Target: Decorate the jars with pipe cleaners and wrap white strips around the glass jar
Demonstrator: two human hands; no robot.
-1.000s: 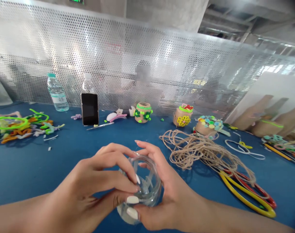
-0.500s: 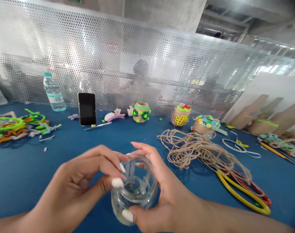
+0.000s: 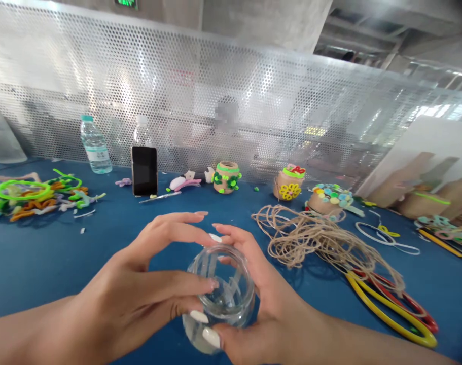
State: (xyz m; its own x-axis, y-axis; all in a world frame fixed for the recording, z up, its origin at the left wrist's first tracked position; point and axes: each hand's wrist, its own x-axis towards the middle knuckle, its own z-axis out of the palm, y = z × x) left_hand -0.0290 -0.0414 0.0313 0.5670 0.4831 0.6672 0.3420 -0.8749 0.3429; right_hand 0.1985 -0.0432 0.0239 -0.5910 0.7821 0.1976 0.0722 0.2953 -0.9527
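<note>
A clear glass jar (image 3: 231,310) stands low in front of me, tilted so that I look into its mouth. Pale strips, like tape, show through its wall. My right hand (image 3: 267,309) wraps round the right side, thumb at the front and fingers behind. On the left, my left hand (image 3: 139,279) has its thumb and a middle finger at the wall and rim, while the index finger reaches over to the far rim. Whether a strip is pinched between those fingertips is hard to see.
Tangled twine (image 3: 314,235) and yellow-and-red handles (image 3: 390,309) lie to the right. Pipe cleaners (image 3: 36,197) are heaped left. Behind stand a phone (image 3: 144,171), a water bottle (image 3: 96,147) and decorated jars (image 3: 226,178) before a perforated metal screen (image 3: 170,96).
My left hand has shifted right and spread over the jar, its index finger now at the far rim. The right hand keeps its hold. The whole view has moved slightly.
</note>
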